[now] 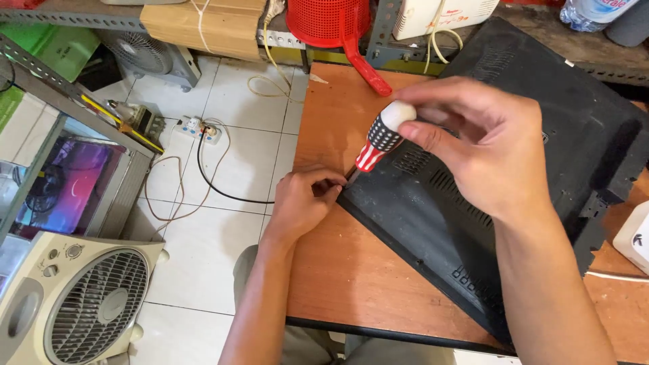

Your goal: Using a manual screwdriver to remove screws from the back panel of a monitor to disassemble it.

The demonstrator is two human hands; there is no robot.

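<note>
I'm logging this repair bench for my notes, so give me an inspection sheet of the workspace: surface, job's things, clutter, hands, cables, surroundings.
Surface: wooden table, orange-brown, dark front edge.
Job's things: large black plastic back cover lying flat with vent slots; screwdriver with red, white and dark patterned handle, tip at the cover's left corner.
Clutter: red plastic basket at the table's far edge; white box at right.
Hands: right hand has its grip on the screwdriver's top; left hand steadies the tip at the corner.
Cables: black cable and thin wires from a white power strip on the floor.
Surroundings: tiled floor, two fans, metal shelving.
</note>
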